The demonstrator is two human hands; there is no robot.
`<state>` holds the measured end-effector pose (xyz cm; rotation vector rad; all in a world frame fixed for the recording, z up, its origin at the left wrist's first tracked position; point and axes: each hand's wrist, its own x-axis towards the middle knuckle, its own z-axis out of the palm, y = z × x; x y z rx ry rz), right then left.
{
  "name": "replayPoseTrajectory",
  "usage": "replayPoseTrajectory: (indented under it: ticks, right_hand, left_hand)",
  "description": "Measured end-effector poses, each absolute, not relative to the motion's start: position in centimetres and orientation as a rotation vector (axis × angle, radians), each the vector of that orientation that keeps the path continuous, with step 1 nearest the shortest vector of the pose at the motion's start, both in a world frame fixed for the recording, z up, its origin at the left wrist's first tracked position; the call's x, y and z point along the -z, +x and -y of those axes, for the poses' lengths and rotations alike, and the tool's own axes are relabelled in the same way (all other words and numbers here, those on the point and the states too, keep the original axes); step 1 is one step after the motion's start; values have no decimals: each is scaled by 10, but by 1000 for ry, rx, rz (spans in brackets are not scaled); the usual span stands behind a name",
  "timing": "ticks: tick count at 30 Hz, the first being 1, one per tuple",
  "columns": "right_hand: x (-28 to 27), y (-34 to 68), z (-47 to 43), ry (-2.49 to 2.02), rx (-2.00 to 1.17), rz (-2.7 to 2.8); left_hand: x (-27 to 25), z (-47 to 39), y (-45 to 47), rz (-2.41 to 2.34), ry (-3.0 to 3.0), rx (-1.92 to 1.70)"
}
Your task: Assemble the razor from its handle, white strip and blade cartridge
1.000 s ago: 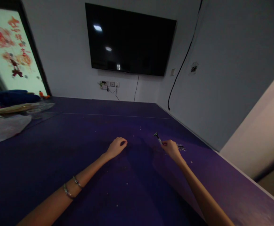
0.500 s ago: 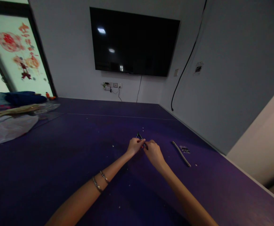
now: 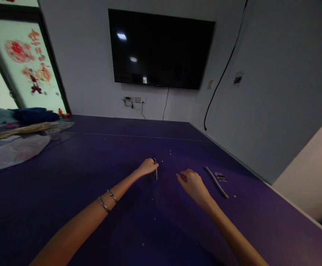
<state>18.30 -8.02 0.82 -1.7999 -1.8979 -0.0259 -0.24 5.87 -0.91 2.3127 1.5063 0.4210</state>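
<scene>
Purple spreads across the broad surface (image 3: pixel 116 232) that I watch through the head camera, with both hands out over it. The left hand (image 3: pixel 147 167) has a razor (image 3: pixel 156 173) in its grip, narrow and closed around it near the dark head, while the pale lower end of the handle points back toward the wearer. The razor is near the middle of the surface, but I cannot tell whether it touches down. I see two bracelets (image 3: pixel 102 204) on the left forearm. The right hand (image 3: pixel 194 184) is apart from the razor, over to its right, its grip loosely curled with a small gap between thumb and fingers. Right of that hand lies a thin, pale stick (image 3: pixel 216 182), slanted, and just beside it what looks to me like a small packet (image 3: pixel 221 177), too dim to read. Tiny white specks (image 3: pixel 170 152) dot the surface. At far left I make out a plastic bag (image 3: pixel 22 152) near a dark blue cloth (image 3: pixel 36 116). Ahead, a television (image 3: pixel 161 48) is fixed to the wall.
</scene>
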Motion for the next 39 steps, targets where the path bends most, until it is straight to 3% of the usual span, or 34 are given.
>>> replayPoseTrajectory:
  ticks: [13,39]
  right_hand:
    - [11,309,87,-2180,34,1731]
    - [40,367,59,-2500,-186,1788]
  left_hand:
    - [16,-96,-52,-1603,2452,13]
    - [25,-60,-54,-1741,2362,-137]
